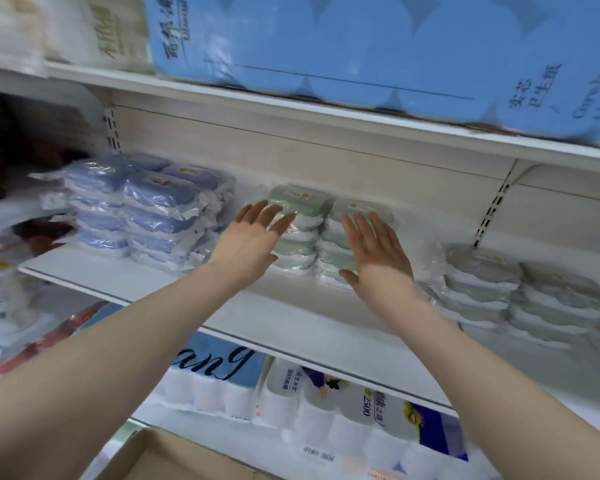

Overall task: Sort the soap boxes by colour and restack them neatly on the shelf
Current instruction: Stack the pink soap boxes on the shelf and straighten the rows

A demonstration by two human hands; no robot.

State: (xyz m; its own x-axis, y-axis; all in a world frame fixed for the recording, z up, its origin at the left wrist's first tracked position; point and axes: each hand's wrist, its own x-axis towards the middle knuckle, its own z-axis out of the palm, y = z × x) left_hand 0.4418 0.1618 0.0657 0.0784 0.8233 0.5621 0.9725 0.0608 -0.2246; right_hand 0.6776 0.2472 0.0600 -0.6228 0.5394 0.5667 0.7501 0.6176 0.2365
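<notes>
Looked pretty close to finished, honestly. Counted three colour groups along the shelf (291, 317): blue soap boxes (160, 202) at the left end, green soap boxes (302, 202) in the middle as two side-by-side stacks, grey soap boxes (482, 282) off to the right. Spotted no mixed colours in any pile, as far as could be made out.

Caught the left hand (253, 233) and right hand (378, 261) both flat and open, fingers straight, up against the fronts of the green stacks, one hand per stack, gripping nothing. Read that as squaring up the green pair, so probably only tidying left to do. Rated the blue piles a bit crooked, with loose wrapper edges poking out, so maybe worth a nudge too.

Couldn't tell firm pressing from a light brush on the wrappers. Couldn't count the lower green boxes behind the hands either. Lost the far end of the grey group past the right edge, plus some blur there. Couldn't check inside the cardboard box (174, 459) at the bottom for leftovers, with only a corner in shot.
</notes>
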